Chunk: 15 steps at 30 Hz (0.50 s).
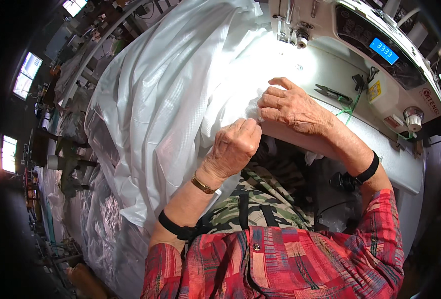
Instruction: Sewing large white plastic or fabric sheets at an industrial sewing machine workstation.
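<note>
A large sheet of white, shiny woven-looking fabric (pixel 165 89) hangs in folds over the left side of the sewing machine table and down toward the floor. My left hand (pixel 234 145) is closed in a fist-like pinch on the edge of this fabric. Just above and to the right, my right hand (pixel 291 107) has its fingers curled round the bunched fabric edge, the index finger lifted. Both hands are close together at the table's front edge, in front of the sewing machine (pixel 380 55). The exact bit of fabric between the fingers is hidden.
Thread snips (pixel 334 93) lie on the machine bed right of my hands, near some green thread (pixel 351 110). A lit blue display (pixel 384 51) shows on the machine head. At left are a curved metal rail (pixel 93 52) and heaped pale sheeting (pixel 101 214).
</note>
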{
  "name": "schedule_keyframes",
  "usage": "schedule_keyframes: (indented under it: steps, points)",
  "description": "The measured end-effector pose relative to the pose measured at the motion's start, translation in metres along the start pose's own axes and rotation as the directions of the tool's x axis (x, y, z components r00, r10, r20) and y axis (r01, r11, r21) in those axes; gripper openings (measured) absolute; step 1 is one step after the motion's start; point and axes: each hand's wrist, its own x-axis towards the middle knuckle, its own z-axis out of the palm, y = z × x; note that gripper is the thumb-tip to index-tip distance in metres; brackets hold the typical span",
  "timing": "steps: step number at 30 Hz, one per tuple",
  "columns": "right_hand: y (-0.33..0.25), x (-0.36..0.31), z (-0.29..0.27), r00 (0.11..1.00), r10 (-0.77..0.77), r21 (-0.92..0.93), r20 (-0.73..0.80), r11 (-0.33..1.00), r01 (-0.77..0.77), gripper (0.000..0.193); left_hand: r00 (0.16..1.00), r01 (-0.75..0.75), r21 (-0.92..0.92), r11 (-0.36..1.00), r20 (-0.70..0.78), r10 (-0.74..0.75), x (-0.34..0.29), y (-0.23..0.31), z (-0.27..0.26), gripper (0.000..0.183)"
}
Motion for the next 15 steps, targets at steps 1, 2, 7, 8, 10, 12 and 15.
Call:
schedule_keyframes:
  steps: [1, 2, 7, 8, 10, 12, 15]
  points:
    - [-0.001, 0.0008, -0.0004, 0.999, 0.011, -0.03, 0.035, 1.0, -0.01, 0.013, 1.0, 0.006, 0.007, 1.0, -0.007, -0.006, -0.0001, 0.0006, 0.0003, 0.014]
    - [-0.0021, 0.0013, -0.0009, 1.0, 0.0, -0.016, 0.031, 1.0, 0.0, 0.013, 1.0, 0.0, 0.005, 1.0, -0.003, 0.0, -0.0002, 0.0014, 0.0006, 0.014]
    - [-0.0065, 0.0019, -0.0034, 0.994, 0.047, -0.058, 0.097, 0.997, -0.042, 0.014, 1.0, -0.005, 0.0, 1.0, -0.021, 0.005, -0.0012, 0.003, 0.0038, 0.016]
    - [-0.0067, 0.0017, -0.0033, 0.994, 0.051, -0.059, 0.101, 0.997, -0.045, 0.014, 0.999, -0.006, 0.002, 1.0, -0.031, 0.006, -0.0015, 0.003, 0.0047, 0.017]
    - [-0.0061, 0.002, -0.0022, 0.989, 0.046, -0.015, 0.137, 0.999, -0.045, 0.018, 0.999, -0.006, 0.002, 1.0, -0.043, 0.007, -0.0026, 0.0028, 0.0057, 0.018]
    - [-0.005, 0.0022, 0.0, 0.994, 0.032, 0.023, 0.103, 0.999, -0.035, 0.019, 0.999, 0.002, -0.005, 1.0, -0.052, -0.002, -0.0034, 0.0023, 0.0064, 0.016]
    - [-0.0024, 0.002, 0.0038, 0.998, 0.025, 0.068, 0.062, 0.997, -0.029, 0.02, 0.997, 0.0, 0.019, 1.0, -0.083, 0.001, -0.0036, 0.0006, 0.007, 0.008]
